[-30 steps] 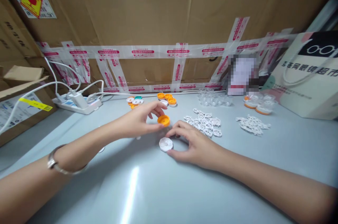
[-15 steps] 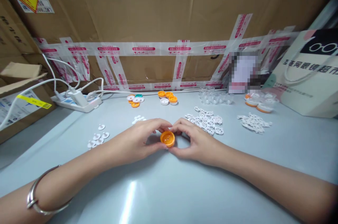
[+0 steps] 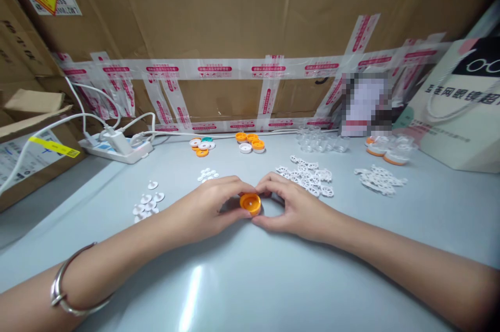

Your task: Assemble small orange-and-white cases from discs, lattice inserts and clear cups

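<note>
Between my two hands, at the middle of the table, is a small round orange plastic cup (image 3: 250, 205) with its hollow side up. A small pale spot shows at the centre of its floor. My left hand (image 3: 221, 200) pinches the cup's left side with thumb and fingertips. On the other side, the thumb and fingers of my right hand (image 3: 291, 206) close against the rim. Just beyond my right hand lies a heap of white openwork plastic pieces (image 3: 307, 175). Small white parts (image 3: 208, 174) lie behind my left hand.
White discs with pegs (image 3: 148, 201) lie left of my forearm. Farther back are coloured rings (image 3: 202, 146), orange and white cups (image 3: 250, 143) and clear pieces (image 3: 322, 140). A power strip (image 3: 117, 145), a cardboard box (image 3: 39, 149) and a paper bag (image 3: 461, 118) flank the table.
The view has shifted slightly, so most things sit a little farther right. Both hands keep their grip on the orange cup, whose inside now looks slightly different.
</note>
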Demonstrator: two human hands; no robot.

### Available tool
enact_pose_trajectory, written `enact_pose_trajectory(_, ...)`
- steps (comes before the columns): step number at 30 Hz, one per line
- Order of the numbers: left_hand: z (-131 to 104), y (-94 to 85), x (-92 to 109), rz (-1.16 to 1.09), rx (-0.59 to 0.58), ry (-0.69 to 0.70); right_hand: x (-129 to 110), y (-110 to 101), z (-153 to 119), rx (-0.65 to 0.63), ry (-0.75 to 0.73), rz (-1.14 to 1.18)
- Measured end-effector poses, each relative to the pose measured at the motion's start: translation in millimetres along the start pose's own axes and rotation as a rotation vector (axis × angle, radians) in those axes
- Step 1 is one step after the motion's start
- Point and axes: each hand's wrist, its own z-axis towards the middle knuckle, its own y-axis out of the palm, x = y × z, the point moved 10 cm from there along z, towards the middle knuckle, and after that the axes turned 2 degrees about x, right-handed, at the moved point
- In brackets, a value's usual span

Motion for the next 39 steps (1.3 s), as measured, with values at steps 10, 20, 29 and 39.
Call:
enact_pose_trajectory(10, 0, 1.0, 3, 0.037, 0.035, -0.036, 3, -2, 0, 0.020, 0.020, 0.008)
enact_pose_trajectory(20, 2, 1.8, -10, 0.023, 0.073, -0.158, 2, -3, 0, 0.022, 0.028, 0.014)
enact_pose_trajectory(29, -1, -2.9, -20, -0.129, 0.042, -0.150, 2, -2, 0, 0.007, 0.030, 0.050)
enact_pose_trajectory(39, -1, -0.4, -17, -0.154, 0.041, -0.162, 1, -4, 0, 0.003, 0.018, 0.015)
